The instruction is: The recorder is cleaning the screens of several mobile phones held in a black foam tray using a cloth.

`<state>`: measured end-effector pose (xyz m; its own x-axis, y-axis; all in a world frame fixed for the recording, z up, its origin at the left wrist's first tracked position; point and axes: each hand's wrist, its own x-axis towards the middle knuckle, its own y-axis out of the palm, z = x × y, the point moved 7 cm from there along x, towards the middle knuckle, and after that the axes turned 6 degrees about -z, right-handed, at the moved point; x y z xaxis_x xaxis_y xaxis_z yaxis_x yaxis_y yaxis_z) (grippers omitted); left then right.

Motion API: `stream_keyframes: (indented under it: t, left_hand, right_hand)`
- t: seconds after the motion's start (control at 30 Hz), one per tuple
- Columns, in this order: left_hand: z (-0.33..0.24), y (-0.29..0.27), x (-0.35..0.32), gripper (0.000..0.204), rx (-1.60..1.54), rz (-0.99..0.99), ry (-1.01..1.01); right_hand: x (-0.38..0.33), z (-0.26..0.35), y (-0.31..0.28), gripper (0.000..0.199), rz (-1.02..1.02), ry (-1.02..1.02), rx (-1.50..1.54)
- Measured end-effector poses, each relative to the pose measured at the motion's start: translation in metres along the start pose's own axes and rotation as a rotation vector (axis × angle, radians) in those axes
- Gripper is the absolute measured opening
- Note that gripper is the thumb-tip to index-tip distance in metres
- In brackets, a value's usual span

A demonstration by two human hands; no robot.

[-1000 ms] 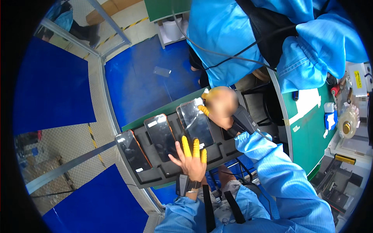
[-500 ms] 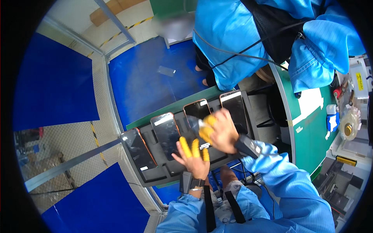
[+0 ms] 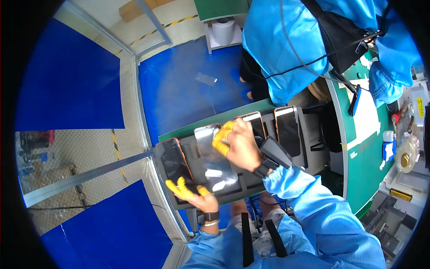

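Four dark smartphones with orange-edged frames lie in a grey tray (image 3: 242, 183). My right hand (image 3: 237, 142), yellow cots on its fingers, is closed over the upper part of the second phone from the left (image 3: 204, 131). From its fingers a clear plastic film (image 3: 219, 175) seems to spread down across that phone, blurred and shiny. Beside the lower end of the leftmost phone (image 3: 174, 159) is my left hand (image 3: 197, 197), fingers apart, holding nothing. The third phone (image 3: 255, 122) is partly behind my right hand; the rightmost phone (image 3: 287, 130) shows fully.
A co-worker in a blue smock (image 3: 286, 54) stands across the tray at the upper right. Green worktable (image 3: 363, 166) to the right carries papers and a tape roll (image 3: 405, 159). Metal mesh fencing (image 3: 139, 112) runs along the left. A clear strip (image 3: 207, 80) lies on the blue floor.
My right hand has moved left from the third phone to the second. My left hand has shifted left and down, toward the leftmost phone. The whole view has shifted slightly.
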<state>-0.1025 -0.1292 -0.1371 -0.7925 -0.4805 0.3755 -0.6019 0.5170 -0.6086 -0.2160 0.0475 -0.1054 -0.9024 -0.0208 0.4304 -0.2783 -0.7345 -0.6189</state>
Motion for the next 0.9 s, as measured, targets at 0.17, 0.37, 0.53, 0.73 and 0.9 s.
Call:
stream_keyframes:
  t: [0.17,0.37,0.53,0.73,0.9]
  left_hand:
    - [-0.020,0.039,-0.012,0.061,0.332,0.370,0.122]
    - [-0.005,0.034,-0.023,0.067,0.434,0.469,0.022]
    - [-0.005,0.039,-0.023,0.065,0.394,0.419,0.061]
    - [-0.012,0.044,-0.012,0.068,0.328,0.363,0.060]
    - [0.029,-0.012,-0.012,0.062,-0.204,-0.051,-0.122]
  right_hand:
    - [0.014,-0.007,-0.003,0.017,-0.053,-0.078,-0.355]
    - [-0.011,-0.022,0.019,0.022,0.098,0.033,-0.460]
    - [-0.006,-0.014,0.020,0.014,0.184,-0.066,-0.536]
    - [-0.020,0.027,0.005,0.030,0.124,-0.341,-0.171]
    - [-0.083,0.090,-0.016,0.030,0.229,-0.451,0.267]
